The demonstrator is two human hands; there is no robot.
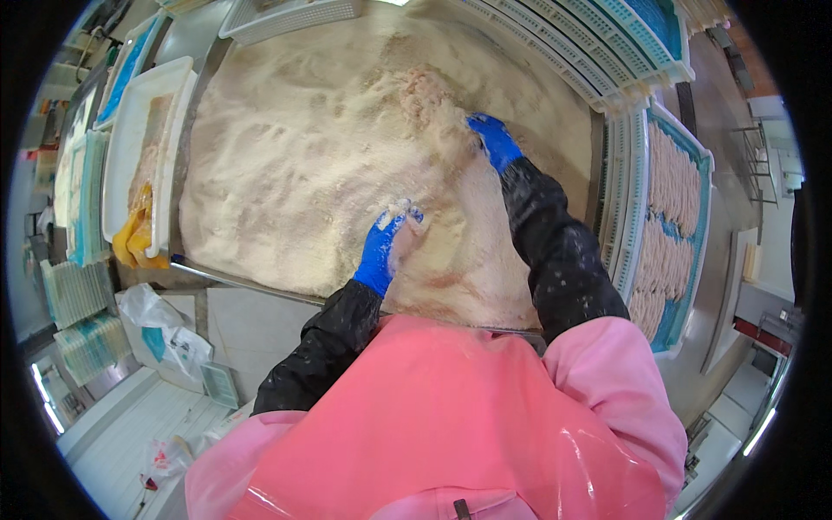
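Head view: pinkish clump [425, 94] sits in the pale crumb bed [269, 165], just up-left of the right hand [494, 141], the nearer one; long axis roughly upper-left to lower-right. Left hand [386, 243] lies well below it. Both grips part-curled, powder-coated; can't tell if either holds anything.
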